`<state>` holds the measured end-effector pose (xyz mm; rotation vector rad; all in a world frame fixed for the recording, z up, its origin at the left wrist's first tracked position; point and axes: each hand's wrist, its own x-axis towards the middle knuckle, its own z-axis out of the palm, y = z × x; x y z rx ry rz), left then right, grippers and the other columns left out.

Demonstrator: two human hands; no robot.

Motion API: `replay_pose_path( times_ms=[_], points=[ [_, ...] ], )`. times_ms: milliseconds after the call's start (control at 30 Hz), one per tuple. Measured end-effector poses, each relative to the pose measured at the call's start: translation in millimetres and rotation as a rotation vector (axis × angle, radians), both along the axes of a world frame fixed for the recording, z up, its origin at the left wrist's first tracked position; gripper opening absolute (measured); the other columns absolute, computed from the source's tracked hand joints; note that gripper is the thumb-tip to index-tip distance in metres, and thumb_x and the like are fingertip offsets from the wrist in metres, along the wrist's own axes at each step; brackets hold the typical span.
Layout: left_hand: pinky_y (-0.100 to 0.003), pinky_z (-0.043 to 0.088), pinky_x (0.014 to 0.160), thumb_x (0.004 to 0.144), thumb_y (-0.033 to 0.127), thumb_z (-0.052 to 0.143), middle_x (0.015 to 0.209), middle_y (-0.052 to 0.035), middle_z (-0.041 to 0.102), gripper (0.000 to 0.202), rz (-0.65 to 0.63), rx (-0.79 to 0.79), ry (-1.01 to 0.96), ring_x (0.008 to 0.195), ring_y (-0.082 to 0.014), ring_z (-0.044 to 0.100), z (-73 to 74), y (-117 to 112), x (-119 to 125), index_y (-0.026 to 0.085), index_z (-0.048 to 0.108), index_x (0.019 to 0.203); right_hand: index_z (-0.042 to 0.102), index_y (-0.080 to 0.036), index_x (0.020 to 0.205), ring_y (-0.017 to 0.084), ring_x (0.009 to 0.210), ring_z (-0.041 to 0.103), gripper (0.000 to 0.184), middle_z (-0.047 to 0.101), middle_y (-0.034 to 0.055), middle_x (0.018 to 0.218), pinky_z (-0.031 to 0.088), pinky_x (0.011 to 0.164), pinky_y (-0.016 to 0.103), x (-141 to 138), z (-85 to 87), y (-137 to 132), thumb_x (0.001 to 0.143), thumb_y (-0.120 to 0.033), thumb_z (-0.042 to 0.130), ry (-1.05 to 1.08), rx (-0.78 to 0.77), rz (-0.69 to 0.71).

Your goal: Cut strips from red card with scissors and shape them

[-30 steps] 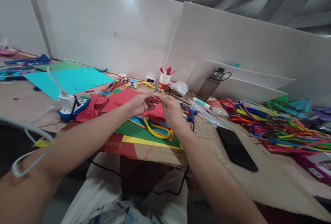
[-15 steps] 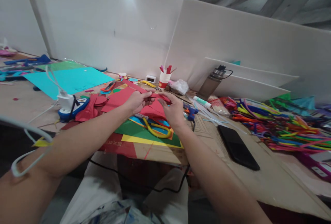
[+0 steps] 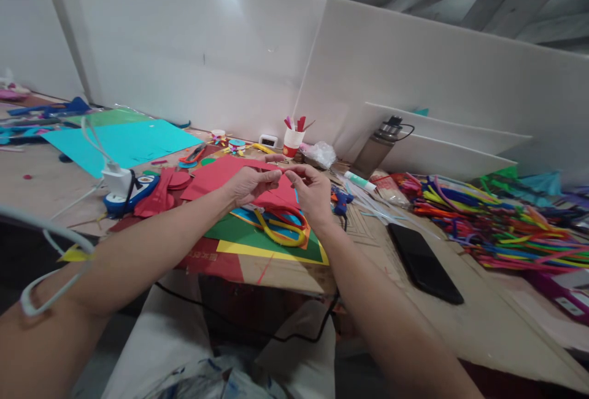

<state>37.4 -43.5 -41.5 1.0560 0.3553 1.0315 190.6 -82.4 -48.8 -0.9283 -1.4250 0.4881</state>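
Note:
Over the middle of the work surface, my left hand (image 3: 255,184) and my right hand (image 3: 311,190) meet at their fingertips. Both are closed in a pinch on a narrow red paper strip (image 3: 282,173), which the fingers mostly hide. Beneath them lie red paper sheets (image 3: 214,175). Nearer to me, yellow-handled scissors (image 3: 280,239) rest on a stack with a green sheet (image 3: 230,233) and a yellow sheet (image 3: 271,253). To the left are red paper pieces (image 3: 159,193).
A paper cup (image 3: 292,141) of pens stands at the back, near a tilted grey bottle (image 3: 377,146). Rightward lie a blue glue gun (image 3: 340,201), a black phone (image 3: 423,263) and colourful pipe cleaners (image 3: 497,221). A blue power strip (image 3: 129,196) with a white cable sits left.
The red strip that stretched up and left from my hands no longer shows there. My fingertips have come closer together, and small decorated items behind are now uncovered.

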Motion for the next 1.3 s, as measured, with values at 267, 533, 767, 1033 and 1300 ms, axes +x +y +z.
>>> replay_pose_path(
  times_ms=[267, 533, 767, 1033, 1300],
  points=[
    [-0.022, 0.049, 0.061, 0.064, 0.024, 0.085, 0.076, -0.0028, 0.069, 0.034, 0.124, 0.041, -0.012, 0.068, -0.0104, 0.065, -2.2, 1.1, 4.1, 0.013, 0.067, 0.091, 0.073, -0.018, 0.086, 0.016, 0.074, 0.064, 0.017, 0.075, 0.0042, 0.087, 0.051, 0.066, 0.030, -0.4, 0.3, 1.4, 0.077, -0.032, 0.069, 0.049, -0.034, 0.007],
    [-0.023, 0.051, 0.067, 0.060, 0.017, 0.086, 0.081, -0.0036, 0.071, 0.038, 0.151, 0.038, -0.005, 0.074, -0.0120, 0.067, -3.4, 0.4, 6.8, 0.013, 0.068, 0.093, 0.070, -0.019, 0.082, 0.016, 0.071, 0.063, 0.019, 0.073, 0.0033, 0.083, 0.052, 0.061, 0.029, 0.0, 0.3, 2.2, 0.077, -0.037, 0.068, 0.068, -0.058, -0.014],
    [-0.022, 0.050, 0.065, 0.061, 0.022, 0.086, 0.078, -0.0028, 0.070, 0.031, 0.197, 0.083, -0.014, 0.070, -0.0099, 0.064, -5.6, 5.3, 8.1, 0.012, 0.070, 0.085, 0.070, -0.019, 0.086, 0.019, 0.084, 0.066, 0.020, 0.073, 0.0048, 0.090, 0.054, 0.076, 0.034, -0.3, -1.2, 1.9, 0.077, -0.037, 0.070, -0.002, -0.040, -0.010],
    [-0.024, 0.052, 0.067, 0.058, 0.025, 0.087, 0.078, -0.0021, 0.069, 0.031, 0.202, 0.072, -0.017, 0.069, -0.0101, 0.064, -6.8, 2.7, 10.0, 0.012, 0.070, 0.082, 0.070, -0.019, 0.085, 0.020, 0.087, 0.066, 0.020, 0.072, 0.0058, 0.091, 0.053, 0.078, 0.035, 0.6, -3.0, 0.6, 0.078, -0.037, 0.070, -0.037, -0.018, -0.041],
    [-0.025, 0.052, 0.069, 0.060, 0.023, 0.086, 0.086, -0.0042, 0.072, 0.033, 0.237, 0.141, 0.035, 0.076, -0.0127, 0.066, -7.7, -1.0, 10.6, 0.013, 0.070, 0.088, 0.069, -0.019, 0.082, 0.017, 0.075, 0.062, 0.019, 0.070, 0.0042, 0.084, 0.051, 0.066, 0.030, 0.5, -1.8, 1.6, 0.079, -0.037, 0.068, -0.025, -0.046, -0.062]
  ],
)
